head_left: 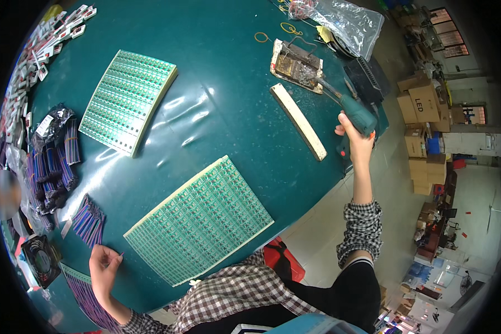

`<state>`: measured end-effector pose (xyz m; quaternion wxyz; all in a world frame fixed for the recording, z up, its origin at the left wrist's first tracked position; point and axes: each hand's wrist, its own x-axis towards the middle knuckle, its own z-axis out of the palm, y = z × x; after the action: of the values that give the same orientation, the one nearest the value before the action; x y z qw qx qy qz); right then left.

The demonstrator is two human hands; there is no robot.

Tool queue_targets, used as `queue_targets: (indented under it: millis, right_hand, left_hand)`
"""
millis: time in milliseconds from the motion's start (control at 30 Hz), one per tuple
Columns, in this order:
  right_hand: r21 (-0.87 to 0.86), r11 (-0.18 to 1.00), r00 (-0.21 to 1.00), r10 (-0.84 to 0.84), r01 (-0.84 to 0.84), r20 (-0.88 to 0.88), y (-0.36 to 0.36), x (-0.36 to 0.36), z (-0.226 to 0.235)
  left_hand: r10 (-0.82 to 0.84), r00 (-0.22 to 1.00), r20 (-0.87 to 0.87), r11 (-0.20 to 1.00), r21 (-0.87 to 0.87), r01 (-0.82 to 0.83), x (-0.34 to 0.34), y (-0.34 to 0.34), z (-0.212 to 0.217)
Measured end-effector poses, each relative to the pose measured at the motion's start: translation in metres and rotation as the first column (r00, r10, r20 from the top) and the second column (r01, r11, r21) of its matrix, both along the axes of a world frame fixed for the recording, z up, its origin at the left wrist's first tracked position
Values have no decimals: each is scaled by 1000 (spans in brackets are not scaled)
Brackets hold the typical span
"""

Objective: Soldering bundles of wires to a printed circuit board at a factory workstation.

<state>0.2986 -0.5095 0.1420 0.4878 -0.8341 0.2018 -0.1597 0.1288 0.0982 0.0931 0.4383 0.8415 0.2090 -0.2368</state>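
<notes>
My right hand (355, 136) is wrapped round the green handle of a soldering iron (357, 113). The iron's metal tip reaches to a worn, stained solder tray (295, 68) at the far right of the table. My left hand (103, 271) is closed in a pinch at the near left, with a short purple wire (122, 254) at its fingertips. Just beyond it lies a fanned bundle of purple and blue wires (88, 222). Between my hands, close to my body, a large green circuit board panel (203, 217) lies flat, its surface filled with rows of small boards.
A curved stack of circuit board panels (129, 101) lies farther back. A pale strip (299, 122) rests before the solder tray. At left are wire bundles (53, 167), a black fan (41, 260) and white-cased parts (44, 50). A plastic bag (353, 25) lies at the far right.
</notes>
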Motion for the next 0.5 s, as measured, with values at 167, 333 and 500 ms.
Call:
queue_targets:
  millis: [167,333,500]
  right_hand:
    - [47,998,990,23,-30,140,12,-12,17]
    - [34,997,982,59,-66,180,29,-8,17]
    - [156,988,910,-73,9,408,37,-16,12]
  left_hand:
    - [22,1000,-4,999,-32,-22,-1,1,-1]
    - [-31,999,18,1000,6,31,-3,1,-1]
    - [14,999,35,992,-123,-10,-5,2,-3]
